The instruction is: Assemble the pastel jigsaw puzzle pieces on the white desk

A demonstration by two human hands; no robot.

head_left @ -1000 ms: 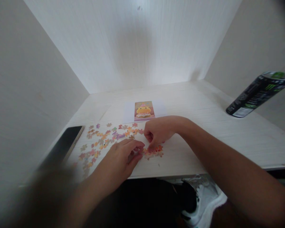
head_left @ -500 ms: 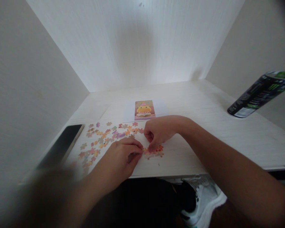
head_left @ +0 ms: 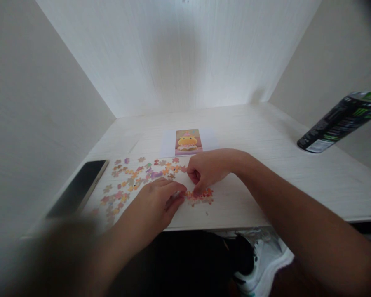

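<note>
A small block of joined jigsaw pieces (head_left: 201, 199), orange-red above and pale pink below, lies near the table's front edge. My left hand (head_left: 160, 202) is closed in a pinch at the block's left end, thumb and forefinger touching it. Over the block's upper edge, my right hand (head_left: 205, 173) is curled, with its fingertips pressed down on the pieces. Those fingers hide part of the top row. Loose jigsaw pieces (head_left: 132, 181) in yellow, pink, purple and grey-green are spread to the left of the block. Behind my hands lies a picture card (head_left: 188, 142) of a yellow figure in a party hat.
A smartphone (head_left: 77, 187) with a dark screen lies at the left, beside the loose pieces. A black drink can (head_left: 336, 123) stands at the right. White panels enclose the table (head_left: 244, 128) at the back and both sides. Below its front edge shows a white shoe (head_left: 268, 260).
My left thumb and forefinger have shifted very slightly at the block's left end. The right hand stays pressed on the block. The whole view has tilted a little.
</note>
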